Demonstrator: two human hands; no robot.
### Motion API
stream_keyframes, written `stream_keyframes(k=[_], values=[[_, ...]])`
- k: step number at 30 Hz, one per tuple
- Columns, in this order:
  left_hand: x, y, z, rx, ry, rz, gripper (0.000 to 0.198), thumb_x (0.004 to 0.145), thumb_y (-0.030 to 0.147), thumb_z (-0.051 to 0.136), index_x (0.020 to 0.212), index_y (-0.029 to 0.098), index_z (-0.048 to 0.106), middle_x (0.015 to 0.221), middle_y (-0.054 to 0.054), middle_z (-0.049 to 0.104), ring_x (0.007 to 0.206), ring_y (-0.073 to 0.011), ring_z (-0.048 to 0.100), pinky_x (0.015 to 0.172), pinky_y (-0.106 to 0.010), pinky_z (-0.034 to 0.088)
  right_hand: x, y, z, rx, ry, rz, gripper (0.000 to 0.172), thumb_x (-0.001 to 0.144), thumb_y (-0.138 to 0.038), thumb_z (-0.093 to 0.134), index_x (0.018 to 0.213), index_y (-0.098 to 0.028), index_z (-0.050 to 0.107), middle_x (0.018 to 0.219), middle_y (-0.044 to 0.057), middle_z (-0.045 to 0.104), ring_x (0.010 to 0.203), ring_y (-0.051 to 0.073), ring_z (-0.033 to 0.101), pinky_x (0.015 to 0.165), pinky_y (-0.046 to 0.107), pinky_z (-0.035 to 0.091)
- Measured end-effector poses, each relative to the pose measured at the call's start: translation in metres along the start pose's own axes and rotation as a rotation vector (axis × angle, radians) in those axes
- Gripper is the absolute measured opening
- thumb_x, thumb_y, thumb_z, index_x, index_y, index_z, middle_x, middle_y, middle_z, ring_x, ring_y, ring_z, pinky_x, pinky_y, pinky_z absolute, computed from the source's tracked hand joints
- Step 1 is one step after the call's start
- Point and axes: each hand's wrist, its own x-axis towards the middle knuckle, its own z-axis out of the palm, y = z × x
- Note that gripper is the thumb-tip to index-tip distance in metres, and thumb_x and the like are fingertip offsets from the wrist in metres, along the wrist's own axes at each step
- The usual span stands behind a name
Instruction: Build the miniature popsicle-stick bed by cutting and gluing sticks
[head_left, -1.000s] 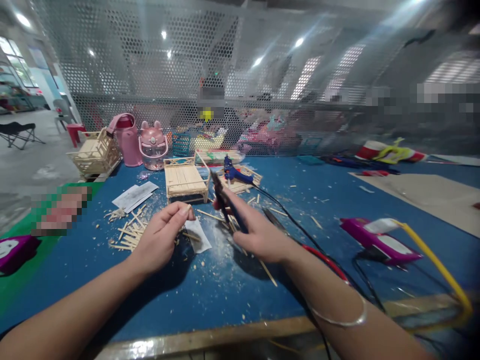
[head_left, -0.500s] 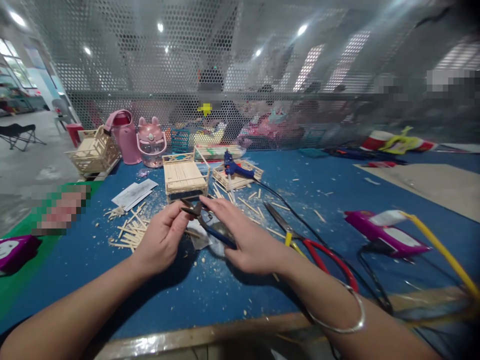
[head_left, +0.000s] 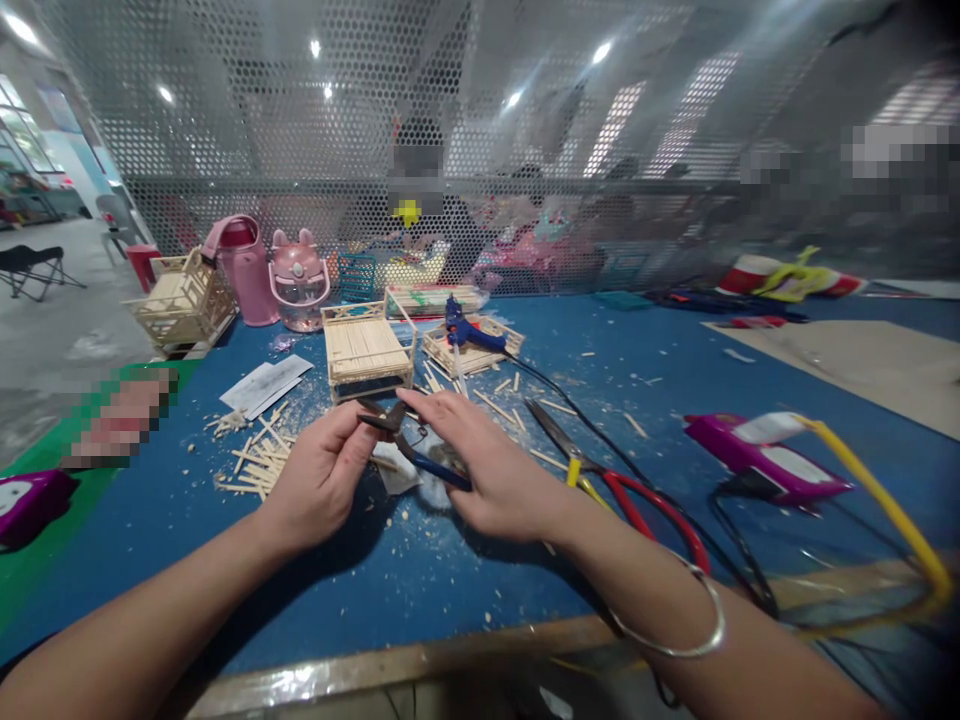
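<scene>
Blue-handled cutting pliers (head_left: 437,470) are in my right hand (head_left: 502,475), which wraps their handles, the index finger lying along the top near the pivot. My left hand (head_left: 319,475) is pinched closed at the tips of the dark jaws; whatever lies between its fingers is hidden. Just beyond both hands stands a small bed-like frame made of thin wooden sticks (head_left: 366,348). A heap of short loose sticks (head_left: 251,468) lies left of my left hand. White scraps (head_left: 394,475) rest on the table under the pliers.
Red-handled scissors (head_left: 551,430) lie right of my right hand. A blue glue gun (head_left: 472,337) rests on another stick frame (head_left: 506,350), its cord running right. A purple device (head_left: 772,470), pink bottles (head_left: 251,275) and white papers (head_left: 281,385) surround the blue table (head_left: 420,600). Perforated metal sheeting stands behind.
The whole view has shifted slightly. Both hands and the pliers hold nearly the same pose, with the jaws still at my left fingertips.
</scene>
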Motion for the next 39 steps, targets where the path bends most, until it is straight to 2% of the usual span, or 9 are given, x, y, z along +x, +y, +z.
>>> stream_keyframes(k=[8, 12, 20, 24, 29, 33, 36, 39], values=[[-0.001, 0.004, 0.001, -0.008, -0.004, -0.016, 0.026, 0.092, 0.028, 0.036, 0.083, 0.018, 0.059, 0.081, -0.004, 0.063, 0.078, -0.0159, 0.057, 0.072, -0.028, 0.043, 0.000, 0.002, 0.004, 0.007, 0.047, -0.019, 0.088, 0.057, -0.003, 0.046, 0.139, -0.024, 0.023, 0.122, 0.010, 0.047, 0.111, 0.026, 0.044, 0.094, 0.046, 0.037], [-0.002, 0.002, 0.002, -0.010, -0.004, -0.054, 0.025, 0.092, 0.029, 0.036, 0.080, 0.018, 0.056, 0.078, -0.003, 0.061, 0.077, -0.0154, 0.056, 0.071, -0.027, 0.042, 0.000, 0.003, 0.008, -0.021, 0.071, -0.015, 0.085, 0.058, -0.004, 0.047, 0.139, -0.021, 0.026, 0.116, 0.011, 0.052, 0.106, 0.026, 0.048, 0.091, 0.044, 0.040], [0.000, -0.002, -0.001, -0.103, -0.022, -0.098, 0.025, 0.091, 0.030, 0.035, 0.084, 0.018, 0.056, 0.083, -0.003, 0.059, 0.080, -0.0162, 0.053, 0.074, -0.028, 0.041, 0.001, 0.002, 0.009, 0.070, 0.049, 0.091, 0.073, 0.066, -0.009, 0.050, 0.136, -0.020, 0.034, 0.106, 0.010, 0.059, 0.091, 0.023, 0.056, 0.078, 0.038, 0.047], [0.001, 0.001, -0.003, 0.080, 0.009, -0.059, 0.023, 0.089, 0.030, 0.039, 0.078, 0.017, 0.055, 0.074, -0.002, 0.057, 0.072, -0.0155, 0.052, 0.067, -0.027, 0.040, 0.001, -0.001, 0.009, 0.109, 0.036, 0.104, 0.068, 0.069, -0.012, 0.050, 0.135, -0.018, 0.036, 0.109, 0.011, 0.060, 0.095, 0.024, 0.057, 0.081, 0.041, 0.048], [0.000, 0.002, 0.000, 0.281, 0.049, 0.046, 0.026, 0.089, 0.026, 0.039, 0.069, 0.017, 0.053, 0.065, -0.001, 0.055, 0.064, -0.0143, 0.051, 0.061, -0.025, 0.039, 0.000, -0.002, 0.010, 0.157, 0.029, 0.067, 0.069, 0.068, -0.006, 0.049, 0.134, -0.021, 0.038, 0.127, 0.009, 0.053, 0.112, 0.023, 0.052, 0.093, 0.043, 0.043], [0.000, 0.004, 0.000, 0.315, 0.070, 0.059, 0.026, 0.089, 0.023, 0.039, 0.068, 0.018, 0.053, 0.062, -0.001, 0.055, 0.061, -0.0137, 0.052, 0.058, -0.024, 0.040, 0.001, -0.001, 0.008, 0.169, 0.025, 0.046, 0.071, 0.068, -0.005, 0.050, 0.135, -0.025, 0.036, 0.130, 0.007, 0.051, 0.114, 0.023, 0.050, 0.096, 0.042, 0.040], [0.000, 0.004, -0.001, 0.288, 0.084, 0.088, 0.024, 0.089, 0.022, 0.040, 0.071, 0.017, 0.055, 0.065, -0.001, 0.059, 0.061, -0.0132, 0.054, 0.058, -0.023, 0.041, 0.002, 0.000, 0.006, 0.096, 0.020, 0.068, 0.082, 0.063, -0.004, 0.050, 0.139, -0.025, 0.028, 0.124, 0.009, 0.051, 0.109, 0.024, 0.050, 0.091, 0.043, 0.042], [0.001, 0.003, -0.002, 0.246, 0.087, 0.106, 0.023, 0.090, 0.022, 0.041, 0.075, 0.017, 0.058, 0.071, -0.003, 0.063, 0.067, -0.0138, 0.057, 0.063, -0.024, 0.042, 0.002, 0.000, 0.005, 0.025, 0.042, 0.060, 0.089, 0.060, -0.002, 0.048, 0.142, -0.026, 0.021, 0.123, 0.010, 0.046, 0.110, 0.026, 0.045, 0.094, 0.046, 0.039]])
